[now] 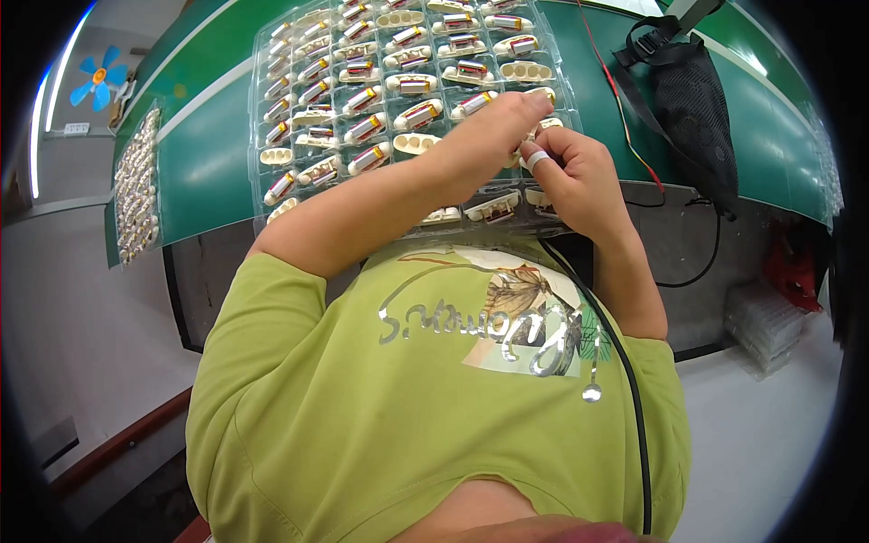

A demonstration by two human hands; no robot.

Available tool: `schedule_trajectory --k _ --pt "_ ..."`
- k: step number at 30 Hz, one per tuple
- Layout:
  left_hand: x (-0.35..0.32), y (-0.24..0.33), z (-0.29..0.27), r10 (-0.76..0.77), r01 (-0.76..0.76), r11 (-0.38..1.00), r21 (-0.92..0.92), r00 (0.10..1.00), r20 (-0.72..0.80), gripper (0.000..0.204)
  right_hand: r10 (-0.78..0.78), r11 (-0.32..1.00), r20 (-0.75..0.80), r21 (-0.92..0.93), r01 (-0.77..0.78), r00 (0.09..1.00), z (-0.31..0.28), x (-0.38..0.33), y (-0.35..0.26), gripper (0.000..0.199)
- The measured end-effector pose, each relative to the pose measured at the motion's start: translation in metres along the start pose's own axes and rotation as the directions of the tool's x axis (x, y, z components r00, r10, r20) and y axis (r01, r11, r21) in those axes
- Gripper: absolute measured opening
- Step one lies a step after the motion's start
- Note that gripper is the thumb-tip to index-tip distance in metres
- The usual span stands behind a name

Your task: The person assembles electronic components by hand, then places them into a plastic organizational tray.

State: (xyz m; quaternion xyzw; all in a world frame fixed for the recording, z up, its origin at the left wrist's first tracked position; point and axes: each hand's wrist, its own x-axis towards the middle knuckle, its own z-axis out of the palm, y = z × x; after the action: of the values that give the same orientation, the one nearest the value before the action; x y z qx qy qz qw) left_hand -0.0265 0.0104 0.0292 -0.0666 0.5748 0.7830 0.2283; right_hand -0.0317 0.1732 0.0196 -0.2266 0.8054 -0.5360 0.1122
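My left hand [510,128] and my right hand [579,174] meet over the right side of a clear plastic tray [256,118]. Both are closed, fingertips pinched together around a small cream part [526,147]; most of it is hidden by the fingers. A white band wraps one finger of the right hand. The tray's compartments hold many cream oblong housings. Most carry a shiny battery-like cylinder [418,115] in silver, red and yellow. A few, such as the bare housing [416,144] beside my left forearm, show only round hollows.
The tray lies on a green table [208,154]. Right of it are a red wire [625,122] and a black mesh bag [695,109] with straps. Another filled tray [138,190] stands at far left, near a blue fan [100,77]. Stacked clear trays [762,326] sit lower right.
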Motion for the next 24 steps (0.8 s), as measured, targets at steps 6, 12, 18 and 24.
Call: schedule_trajectory --k 6,12,18,24 --pt "0.001 -0.015 -0.006 0.361 -0.348 0.71 0.613 0.926 0.108 0.064 0.034 0.977 0.035 0.209 -0.041 0.999 -0.001 0.009 0.011 0.02" --pt "-0.048 0.005 -0.022 0.424 -0.487 0.157 0.859 0.819 0.386 0.089 -0.285 0.958 -0.376 -0.145 0.248 0.882 -0.019 0.007 0.004 0.008" --pt "-0.058 -0.007 -0.031 0.134 -0.486 0.079 0.87 0.87 0.474 0.07 -0.649 0.743 -0.387 -0.511 0.434 0.656 -0.02 0.007 0.003 0.016" --pt "-0.066 -0.013 -0.028 0.19 -0.475 0.053 0.879 0.869 0.458 0.063 -0.636 0.751 -0.385 -0.506 0.423 0.669 -0.021 -0.019 0.001 0.014"
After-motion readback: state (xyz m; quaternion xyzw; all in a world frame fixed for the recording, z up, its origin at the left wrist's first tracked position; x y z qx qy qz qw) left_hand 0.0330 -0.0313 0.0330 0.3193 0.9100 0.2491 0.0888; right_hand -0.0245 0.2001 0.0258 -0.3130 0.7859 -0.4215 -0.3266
